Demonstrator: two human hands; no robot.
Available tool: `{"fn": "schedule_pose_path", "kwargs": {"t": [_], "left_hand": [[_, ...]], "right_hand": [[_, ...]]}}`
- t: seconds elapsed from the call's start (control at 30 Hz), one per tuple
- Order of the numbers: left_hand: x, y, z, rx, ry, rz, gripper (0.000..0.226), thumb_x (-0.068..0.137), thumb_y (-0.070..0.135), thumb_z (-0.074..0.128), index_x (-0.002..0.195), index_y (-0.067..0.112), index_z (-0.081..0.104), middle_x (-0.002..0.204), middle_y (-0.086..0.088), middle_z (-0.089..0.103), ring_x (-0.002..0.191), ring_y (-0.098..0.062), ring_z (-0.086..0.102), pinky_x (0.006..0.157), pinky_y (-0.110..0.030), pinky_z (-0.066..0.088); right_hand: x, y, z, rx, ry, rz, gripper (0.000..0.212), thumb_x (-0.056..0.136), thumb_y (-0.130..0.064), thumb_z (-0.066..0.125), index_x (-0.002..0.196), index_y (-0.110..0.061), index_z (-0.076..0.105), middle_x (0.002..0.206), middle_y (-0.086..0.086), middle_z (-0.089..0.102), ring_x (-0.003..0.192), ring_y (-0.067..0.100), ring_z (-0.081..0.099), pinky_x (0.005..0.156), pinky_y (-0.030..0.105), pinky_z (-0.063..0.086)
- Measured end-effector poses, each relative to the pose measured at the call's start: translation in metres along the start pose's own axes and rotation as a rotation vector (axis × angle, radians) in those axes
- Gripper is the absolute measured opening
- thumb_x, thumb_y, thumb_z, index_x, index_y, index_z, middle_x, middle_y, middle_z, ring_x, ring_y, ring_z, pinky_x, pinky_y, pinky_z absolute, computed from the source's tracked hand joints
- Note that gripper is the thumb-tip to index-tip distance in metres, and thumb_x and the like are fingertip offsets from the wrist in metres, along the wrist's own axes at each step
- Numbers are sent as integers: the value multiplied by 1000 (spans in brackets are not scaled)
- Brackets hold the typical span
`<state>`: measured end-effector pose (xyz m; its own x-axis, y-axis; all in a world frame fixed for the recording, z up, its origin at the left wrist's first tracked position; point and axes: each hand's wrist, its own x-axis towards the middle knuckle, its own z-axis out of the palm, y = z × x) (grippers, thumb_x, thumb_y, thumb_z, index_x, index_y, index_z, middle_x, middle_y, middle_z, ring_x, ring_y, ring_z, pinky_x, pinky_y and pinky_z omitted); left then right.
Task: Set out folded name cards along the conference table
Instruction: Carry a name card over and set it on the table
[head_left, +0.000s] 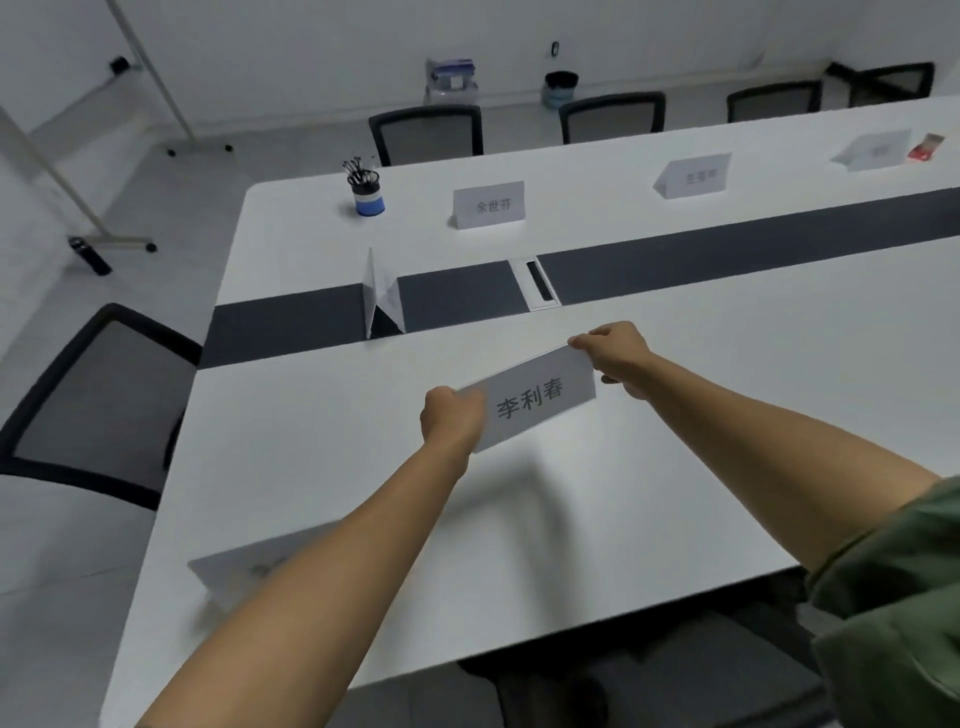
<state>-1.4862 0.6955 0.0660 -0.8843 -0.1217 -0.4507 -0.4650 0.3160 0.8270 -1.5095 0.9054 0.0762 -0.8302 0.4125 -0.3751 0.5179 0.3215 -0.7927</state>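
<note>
We hold a card (540, 400) above the table's (311, 441) near half, left hand (451, 422) pinching its left end, right hand (615, 356) pinching its right end. 3 far cards (488, 205) sit along the far side, a strip card (382, 293) stands on the dark strip (727, 254), and a blurred near card (249, 564) sits beside our left forearm.

We face a white conference table (675, 519) with a dark strip (727, 260) along its middle. Behind it, one black mesh chair (426, 132) stands at twelve o'clock, a second chair (613, 117) at one, a third chair (774, 101) towards two, and a fourth chair (98, 400) at nine. Beyond them are a white wall (311, 41), a pale floor (130, 171) and a dark bin (561, 85).
</note>
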Motion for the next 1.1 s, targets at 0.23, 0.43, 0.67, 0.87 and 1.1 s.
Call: {"fn": "schedule_pose_path", "kwargs": {"t": [0.23,0.43,0.67,0.87,1.1], "left_hand": [[40,-17,60,-19,12,-149,13,80,22,53,76,14,44,80,-5,53,68,-23,48,55,-25,34],[85,-28,81,4,-35,-193,14,85,18,56,78,13,45,82,-5,50,70,-20,45,58,-27,33],[122,-32,98,7,-82,-221,13,89,16,57,93,9,48,93,-7,53,68,-14,47,56,-23,38],[130,-35,94,424,-68,-38,34,93,20,52,125,8,51,122,-12,53,104,-28,55,81,-31,45],[149,-38,84,1000,-1,306,32,98,25,47,125,12,58,123,-8,53,109,-28,55,82,-35,46]], "right_hand": [[80,34,0,23,-199,64,35,91,-24,61,113,4,63,108,21,69,93,27,59,72,36,50],[130,59,17,46,-257,90,35,88,-23,63,111,4,63,95,12,64,86,23,57,74,36,50],[168,73,24,77,-258,94,30,88,-22,63,104,3,63,96,10,61,89,24,55,76,38,50],[176,75,20,-387,-200,-129,45,89,-26,60,130,-7,53,130,12,58,111,32,56,86,39,47],[185,74,17,-985,-173,-537,47,97,-20,46,144,-23,42,150,5,41,122,31,53,91,42,49]]}}
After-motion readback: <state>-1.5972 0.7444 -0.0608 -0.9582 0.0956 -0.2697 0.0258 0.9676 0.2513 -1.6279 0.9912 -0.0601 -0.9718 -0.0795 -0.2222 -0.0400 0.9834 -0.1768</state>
